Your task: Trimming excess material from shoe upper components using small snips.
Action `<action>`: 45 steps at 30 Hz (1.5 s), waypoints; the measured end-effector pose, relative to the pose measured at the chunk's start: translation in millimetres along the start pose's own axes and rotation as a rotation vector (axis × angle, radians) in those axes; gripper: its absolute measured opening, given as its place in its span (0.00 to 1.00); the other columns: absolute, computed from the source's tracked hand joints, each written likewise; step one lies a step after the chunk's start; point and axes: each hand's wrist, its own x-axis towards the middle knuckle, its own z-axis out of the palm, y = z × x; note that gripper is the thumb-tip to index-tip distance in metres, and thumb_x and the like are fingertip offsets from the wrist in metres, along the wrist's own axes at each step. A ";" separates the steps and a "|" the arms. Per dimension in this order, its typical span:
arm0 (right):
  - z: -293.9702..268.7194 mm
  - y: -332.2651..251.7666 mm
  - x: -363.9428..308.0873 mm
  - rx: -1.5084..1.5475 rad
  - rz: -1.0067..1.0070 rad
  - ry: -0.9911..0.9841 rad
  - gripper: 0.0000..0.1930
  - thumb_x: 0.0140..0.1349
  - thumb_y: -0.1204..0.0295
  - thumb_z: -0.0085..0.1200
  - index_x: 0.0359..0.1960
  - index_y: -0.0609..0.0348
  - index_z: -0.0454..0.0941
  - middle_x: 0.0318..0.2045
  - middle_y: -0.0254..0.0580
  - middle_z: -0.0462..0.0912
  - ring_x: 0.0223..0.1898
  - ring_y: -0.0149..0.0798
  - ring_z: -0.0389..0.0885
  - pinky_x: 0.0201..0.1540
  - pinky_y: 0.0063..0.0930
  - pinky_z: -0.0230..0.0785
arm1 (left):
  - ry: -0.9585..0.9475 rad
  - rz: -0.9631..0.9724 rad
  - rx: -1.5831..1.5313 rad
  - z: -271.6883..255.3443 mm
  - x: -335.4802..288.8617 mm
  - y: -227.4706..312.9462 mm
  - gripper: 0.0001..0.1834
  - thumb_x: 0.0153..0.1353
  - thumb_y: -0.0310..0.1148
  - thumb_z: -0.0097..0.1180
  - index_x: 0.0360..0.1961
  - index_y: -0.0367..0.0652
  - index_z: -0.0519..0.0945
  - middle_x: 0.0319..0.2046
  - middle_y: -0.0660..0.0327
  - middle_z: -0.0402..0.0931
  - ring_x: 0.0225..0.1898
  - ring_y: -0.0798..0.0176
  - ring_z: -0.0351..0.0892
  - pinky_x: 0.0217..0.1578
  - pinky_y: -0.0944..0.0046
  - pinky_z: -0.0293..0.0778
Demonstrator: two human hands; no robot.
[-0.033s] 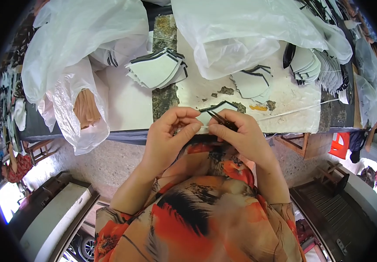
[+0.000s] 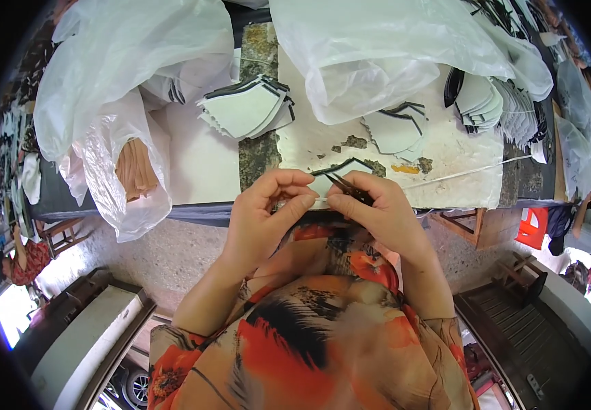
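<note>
At the table's near edge, my left hand (image 2: 268, 201) pinches the near-left side of a white cut piece with black edging (image 2: 353, 166). Its fingertips and thumb close on the piece's rim. My right hand (image 2: 377, 205) is wrapped round a dark tool with two slim points (image 2: 350, 188); small snips or tweezers, I cannot tell which. Those points lie over the white piece, angled toward my left fingertips. My right thumb and fingertip also meet at the piece's near edge. Fingers partly hide the lower part of the piece.
Stacks of similar white pieces lie at centre left (image 2: 244, 109), centre right (image 2: 398, 133) and far right (image 2: 480, 102). Large translucent plastic bags (image 2: 377, 55) cover the back. Another bag (image 2: 107, 178) with tan pieces hangs over the front edge. A white cord (image 2: 469, 173) stretches rightward.
</note>
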 end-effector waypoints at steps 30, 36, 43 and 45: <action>12.1 4.7 30.8 -0.712 -0.340 0.257 0.10 0.63 0.65 0.60 0.36 0.61 0.81 0.30 0.48 0.83 0.33 0.54 0.83 0.37 0.42 0.73 | -0.002 0.729 1.100 2.8 -15.8 -30.4 0.23 0.55 0.29 0.61 0.54 0.40 0.83 0.58 0.61 0.78 0.56 0.54 0.75 0.56 0.51 0.69; 9.2 3.2 31.0 -0.725 -0.360 0.225 0.10 0.63 0.66 0.61 0.36 0.61 0.81 0.31 0.48 0.83 0.34 0.53 0.83 0.37 0.42 0.74 | -0.011 0.696 1.087 2.6 -16.5 -29.3 0.21 0.59 0.29 0.64 0.55 0.41 0.84 0.55 0.60 0.81 0.56 0.51 0.75 0.56 0.51 0.69; 10.2 2.8 31.5 -0.742 -0.362 0.221 0.09 0.63 0.67 0.60 0.35 0.61 0.80 0.31 0.48 0.83 0.35 0.54 0.83 0.38 0.44 0.74 | -0.024 0.669 1.096 4.3 -18.5 -27.7 0.23 0.58 0.29 0.65 0.57 0.42 0.83 0.58 0.57 0.78 0.57 0.51 0.74 0.57 0.50 0.69; 10.8 2.7 31.5 -0.744 -0.365 0.222 0.09 0.63 0.67 0.60 0.34 0.60 0.79 0.31 0.49 0.83 0.35 0.54 0.83 0.38 0.46 0.74 | 0.046 0.653 1.053 5.9 -19.7 -28.4 0.22 0.58 0.30 0.65 0.56 0.44 0.83 0.61 0.55 0.76 0.60 0.49 0.72 0.60 0.47 0.67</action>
